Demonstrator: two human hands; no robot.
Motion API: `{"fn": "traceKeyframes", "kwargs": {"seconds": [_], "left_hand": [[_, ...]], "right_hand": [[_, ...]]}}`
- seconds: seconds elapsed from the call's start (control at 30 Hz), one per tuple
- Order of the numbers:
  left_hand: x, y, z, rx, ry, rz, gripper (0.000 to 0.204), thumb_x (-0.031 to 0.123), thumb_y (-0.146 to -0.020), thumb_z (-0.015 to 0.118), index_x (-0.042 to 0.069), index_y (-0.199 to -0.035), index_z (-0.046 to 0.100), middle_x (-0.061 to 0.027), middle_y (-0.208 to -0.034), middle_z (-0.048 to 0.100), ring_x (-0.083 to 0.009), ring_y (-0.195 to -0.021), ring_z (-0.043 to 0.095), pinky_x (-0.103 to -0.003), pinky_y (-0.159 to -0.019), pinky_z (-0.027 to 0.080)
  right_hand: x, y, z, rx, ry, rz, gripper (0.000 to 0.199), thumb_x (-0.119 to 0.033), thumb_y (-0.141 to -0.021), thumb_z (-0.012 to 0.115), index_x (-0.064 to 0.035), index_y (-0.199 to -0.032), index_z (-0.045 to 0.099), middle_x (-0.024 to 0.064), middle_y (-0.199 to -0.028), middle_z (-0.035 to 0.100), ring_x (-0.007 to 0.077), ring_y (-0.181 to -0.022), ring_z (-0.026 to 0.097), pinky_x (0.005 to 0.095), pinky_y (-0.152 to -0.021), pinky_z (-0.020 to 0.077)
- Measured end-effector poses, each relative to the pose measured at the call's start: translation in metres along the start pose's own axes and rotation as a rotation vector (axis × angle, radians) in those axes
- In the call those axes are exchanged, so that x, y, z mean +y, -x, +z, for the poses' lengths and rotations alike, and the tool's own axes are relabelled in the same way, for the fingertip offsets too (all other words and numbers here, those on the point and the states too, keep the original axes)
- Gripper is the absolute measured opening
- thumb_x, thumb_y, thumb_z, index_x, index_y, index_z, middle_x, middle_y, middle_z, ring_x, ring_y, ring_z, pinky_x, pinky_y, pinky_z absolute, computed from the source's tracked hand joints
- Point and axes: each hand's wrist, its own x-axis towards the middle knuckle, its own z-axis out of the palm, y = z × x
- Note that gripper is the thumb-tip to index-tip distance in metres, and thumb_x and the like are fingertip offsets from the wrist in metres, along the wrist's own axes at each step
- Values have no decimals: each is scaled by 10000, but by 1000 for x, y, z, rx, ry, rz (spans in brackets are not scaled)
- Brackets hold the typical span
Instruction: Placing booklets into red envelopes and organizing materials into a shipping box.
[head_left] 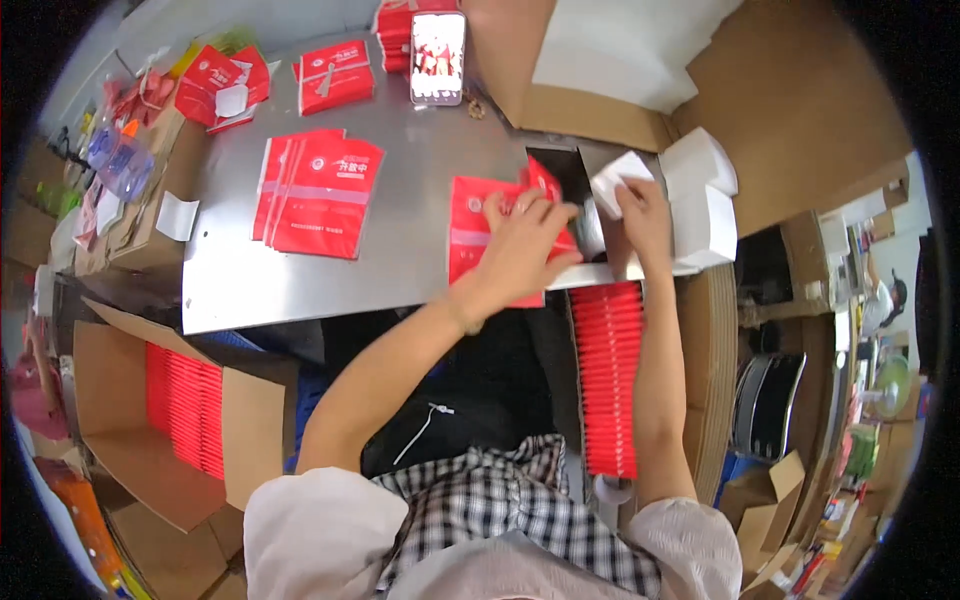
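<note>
Red flat paper packets (497, 238), stacked near the right edge of the grey metal tabletop (300, 285), right beside the dark rectangular slot (560, 172) cut into that surface. Left hand (525, 245) laid flat over the stack, fingers spread slightly and pressed down on the top packet, fingertips reaching toward the slot. Right hand (640, 215) just beyond the slot, fingers pinching a small white folded paper piece (617, 180), close against the white cardboard box (700, 200).

Risks, judged from this layout: top packet sliding askew under the flat palm, since nothing pinches it; several packets dragged together instead of one, given how thin and smooth they look; a corner catching on the slot rim and creasing. White paper piece held by fingertips only, so likely to slip or fold if pushed against the box wall. Stack overhanging the table edge slightly, above the row of red packets standing on edge (610, 375) below; a nudge could tip loose ones down. Second pile of red flat packets (318, 195) lying well apart to the left, beyond easy reach of either hand.
</note>
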Motion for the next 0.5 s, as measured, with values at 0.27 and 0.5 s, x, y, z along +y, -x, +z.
{"fn": "traceKeyframes", "kwargs": {"seconds": [0.27, 0.5], "left_hand": [[-32, 40, -58, -76, -383, -72, 321, 133, -874, 614, 158, -1191, 658, -36, -1179, 598, -247, -1137, 541, -417, -886, 402], [-56, 20, -77, -226, -401, 54, 288, 174, -857, 620, 158, -1137, 684, -25, -1015, 652, -252, -832, 679, -405, -668, 550]], "right_hand": [[-71, 0, 9, 109, 541, -457, 285, -57, -900, 565, -36, -1181, 606, 158, -962, 632, 343, -862, 601, 447, -779, 448], [-107, 70, 45, -210, 98, -599, 446, 22, -707, 652, -163, -1102, 747, 125, -1100, 661, 323, -1085, 594, 455, -950, 433]]}}
